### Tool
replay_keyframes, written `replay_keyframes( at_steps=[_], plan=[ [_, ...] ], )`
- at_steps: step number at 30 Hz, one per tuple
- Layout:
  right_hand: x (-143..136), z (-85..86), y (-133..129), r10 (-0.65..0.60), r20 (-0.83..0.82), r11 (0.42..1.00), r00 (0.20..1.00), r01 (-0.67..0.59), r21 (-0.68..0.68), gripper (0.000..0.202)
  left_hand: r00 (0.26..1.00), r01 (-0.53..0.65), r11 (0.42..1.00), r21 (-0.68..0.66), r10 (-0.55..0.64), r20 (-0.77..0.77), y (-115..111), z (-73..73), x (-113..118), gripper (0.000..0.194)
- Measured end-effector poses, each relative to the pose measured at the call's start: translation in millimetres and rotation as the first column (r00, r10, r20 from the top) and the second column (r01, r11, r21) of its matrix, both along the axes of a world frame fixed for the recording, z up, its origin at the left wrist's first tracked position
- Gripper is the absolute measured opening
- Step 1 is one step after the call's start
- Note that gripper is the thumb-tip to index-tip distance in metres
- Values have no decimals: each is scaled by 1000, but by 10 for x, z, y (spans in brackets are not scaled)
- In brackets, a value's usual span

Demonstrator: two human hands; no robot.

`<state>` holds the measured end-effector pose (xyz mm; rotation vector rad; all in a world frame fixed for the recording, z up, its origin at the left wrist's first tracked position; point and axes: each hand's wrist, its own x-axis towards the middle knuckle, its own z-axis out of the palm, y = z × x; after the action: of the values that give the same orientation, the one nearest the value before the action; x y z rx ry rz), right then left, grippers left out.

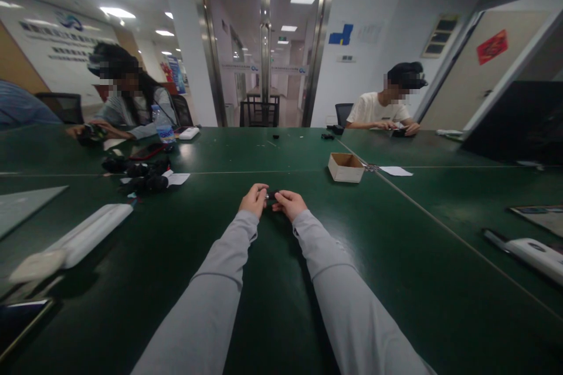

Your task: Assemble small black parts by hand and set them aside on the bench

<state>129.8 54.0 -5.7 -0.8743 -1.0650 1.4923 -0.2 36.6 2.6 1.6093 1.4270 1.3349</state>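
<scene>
My left hand (254, 200) and my right hand (291, 204) meet above the green table (272, 281), arms stretched forward in grey sleeves. Between their fingertips is a small black object (272, 194) with a shiny, metal-looking part toward the left. Its kind is too small to make out. The right thumb and fingers pinch its dark end. My left fingers close on the other end and partly hide it.
An open cardboard box (346, 168) stands ahead to the right, near white paper (396, 171). Black items (147, 176) and a long white case (94, 234) lie left. A water bottle (163, 125) stands farther back. Two people sit across the table, hands on small objects.
</scene>
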Motion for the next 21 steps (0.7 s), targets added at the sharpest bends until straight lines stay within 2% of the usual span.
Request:
replay_keyframes(
  at_steps=[2,7,12,21],
  plan=[
    [-1,-2,-1,2,1,1000,1000,-2,0,12,999,-24,1000,0,24,-34,-7,-3,-2,30],
    [-14,-45,34,-25,-1,1000,1000,25,-4,13,998,-20,999,26,19,54,-7,-22,-5,28],
    [-21,-86,69,-20,18,1000,1000,20,8,12,999,-31,999,6,31,35,-23,-10,-3,32],
    [-19,-114,90,-9,6,1000,1000,8,28,21,998,29,1000,-4,-29,61,-29,14,-24,29]
  ],
)
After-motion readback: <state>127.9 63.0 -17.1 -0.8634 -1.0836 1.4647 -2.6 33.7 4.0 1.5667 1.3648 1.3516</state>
